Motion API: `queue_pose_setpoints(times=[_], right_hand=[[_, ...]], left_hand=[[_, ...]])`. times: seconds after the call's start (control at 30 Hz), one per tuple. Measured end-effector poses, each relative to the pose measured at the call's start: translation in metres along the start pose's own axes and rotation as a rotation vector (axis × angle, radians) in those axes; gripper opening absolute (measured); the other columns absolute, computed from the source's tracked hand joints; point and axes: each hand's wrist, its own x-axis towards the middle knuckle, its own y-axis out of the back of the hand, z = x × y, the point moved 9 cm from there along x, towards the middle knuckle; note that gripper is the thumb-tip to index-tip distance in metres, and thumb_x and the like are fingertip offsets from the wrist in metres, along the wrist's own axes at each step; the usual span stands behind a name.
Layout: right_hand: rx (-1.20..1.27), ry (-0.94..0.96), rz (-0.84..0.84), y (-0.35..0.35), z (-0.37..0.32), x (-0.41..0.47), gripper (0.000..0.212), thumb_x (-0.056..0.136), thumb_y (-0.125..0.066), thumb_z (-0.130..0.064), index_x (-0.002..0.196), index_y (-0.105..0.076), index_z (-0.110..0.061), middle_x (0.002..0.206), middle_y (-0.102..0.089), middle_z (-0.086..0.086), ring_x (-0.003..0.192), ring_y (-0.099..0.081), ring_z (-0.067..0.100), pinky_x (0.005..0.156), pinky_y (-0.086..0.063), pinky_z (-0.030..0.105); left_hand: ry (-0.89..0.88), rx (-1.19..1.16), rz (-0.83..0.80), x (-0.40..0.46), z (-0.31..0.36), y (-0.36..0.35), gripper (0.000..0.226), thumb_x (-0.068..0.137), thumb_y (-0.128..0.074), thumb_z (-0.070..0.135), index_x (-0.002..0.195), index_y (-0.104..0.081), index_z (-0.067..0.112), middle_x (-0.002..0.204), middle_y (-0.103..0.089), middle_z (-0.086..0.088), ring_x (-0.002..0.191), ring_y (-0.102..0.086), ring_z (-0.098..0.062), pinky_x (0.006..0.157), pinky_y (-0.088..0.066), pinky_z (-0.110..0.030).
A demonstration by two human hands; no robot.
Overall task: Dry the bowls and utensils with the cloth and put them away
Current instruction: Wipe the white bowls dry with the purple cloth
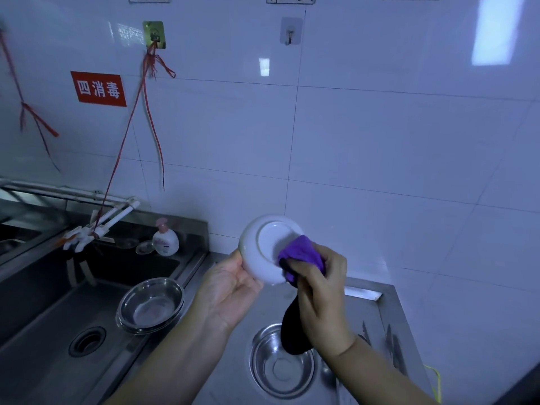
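I hold a white ceramic bowl in the air above the counter, its underside facing me. My left hand grips its lower left rim. My right hand presses a purple cloth against the bowl's base at its right side; a dark end of the cloth hangs down below that hand. A steel bowl rests on the counter beneath my hands. Stacked steel bowls lean at the sink's right edge. Utensils lie on the counter at the right, dim and hard to make out.
A deep steel sink with a drain lies at the left, a white tap over it. A soap pump bottle stands on the sink's back ledge. White tiled wall behind, with hooks, red strings and a red sign.
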Motion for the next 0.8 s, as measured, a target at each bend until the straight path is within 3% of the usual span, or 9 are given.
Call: queue_pose_setpoints(times=[0.07,0.17,0.23,0.3,0.43,0.53,0.67,0.8], right_hand=[[-0.015,0.017,-0.001,-0.002,0.0,-0.005,0.031,0.085,-0.041,0.0,0.098,-0.066,-0.014,0.101,-0.051,0.019,0.087,-0.051,0.043,0.071,-0.046,0.026],[-0.014,0.044,0.041,0.006,-0.003,-0.006,0.032,0.084,-0.039,0.004,0.097,-0.06,-0.016,0.105,-0.048,0.015,0.094,-0.051,0.04,0.075,-0.047,0.03],[0.019,0.008,0.083,0.014,0.0,-0.003,0.039,0.079,-0.035,0.011,0.098,-0.054,-0.018,0.109,-0.044,0.007,0.103,-0.05,0.017,0.082,-0.045,0.019],[0.054,-0.085,0.102,0.02,0.007,0.004,0.045,0.076,-0.034,0.014,0.094,-0.051,-0.023,0.106,-0.045,0.002,0.1,-0.047,0.003,0.085,-0.038,0.01],[0.163,-0.25,0.108,0.024,0.018,0.018,0.047,0.085,-0.037,0.009,0.097,-0.053,-0.034,0.105,-0.052,-0.011,0.101,-0.05,0.0,0.09,-0.036,0.009],[0.227,-0.231,0.094,0.023,0.01,0.025,0.051,0.087,-0.038,0.006,0.097,-0.06,-0.039,0.107,-0.058,-0.019,0.106,-0.054,0.001,0.089,-0.038,0.01],[0.178,-0.132,0.047,0.017,-0.009,0.028,0.046,0.081,-0.038,0.013,0.096,-0.062,-0.024,0.11,-0.055,-0.001,0.102,-0.054,0.002,0.081,-0.041,0.008],[-0.052,0.035,-0.072,0.0,-0.028,0.022,0.034,0.082,-0.039,-0.006,0.098,-0.063,-0.025,0.113,-0.053,-0.008,0.107,-0.054,0.018,0.088,-0.044,0.03]], left_hand=[[0.01,-0.02,0.014,0.001,-0.001,0.004,0.023,0.091,-0.048,0.003,0.098,-0.068,-0.005,0.107,-0.07,-0.021,0.097,-0.069,-0.028,0.085,-0.047,-0.044],[-0.003,-0.013,-0.015,0.001,0.001,0.006,0.025,0.086,-0.051,0.006,0.107,-0.063,-0.002,0.112,-0.069,-0.018,0.101,-0.067,-0.026,0.081,-0.05,-0.042],[-0.044,0.057,-0.05,0.001,0.006,0.006,0.03,0.082,-0.053,0.008,0.11,-0.063,0.0,0.114,-0.069,-0.012,0.101,-0.068,-0.022,0.083,-0.05,-0.037],[-0.101,0.17,-0.107,0.0,0.013,0.004,0.027,0.085,-0.05,0.01,0.109,-0.061,0.003,0.112,-0.068,-0.008,0.103,-0.066,-0.019,0.088,-0.048,-0.034],[-0.203,0.431,-0.185,-0.006,0.023,0.0,0.017,0.084,-0.045,0.01,0.093,-0.059,0.007,0.097,-0.068,-0.006,0.096,-0.064,-0.018,0.087,-0.046,-0.034],[-0.25,0.569,-0.198,-0.007,0.023,0.001,0.018,0.082,-0.047,0.011,0.095,-0.055,0.002,0.098,-0.06,-0.013,0.098,-0.056,-0.022,0.09,-0.041,-0.035],[-0.361,0.809,-0.197,-0.009,0.025,-0.001,0.015,0.086,-0.05,0.01,0.091,-0.054,-0.004,0.09,-0.051,-0.011,0.091,-0.044,-0.02,0.084,-0.032,-0.036],[-0.431,1.077,-0.196,-0.012,0.023,-0.007,0.023,0.083,-0.046,0.023,0.082,-0.053,0.001,0.078,-0.047,-0.007,0.078,-0.04,-0.016,0.074,-0.028,-0.033]])
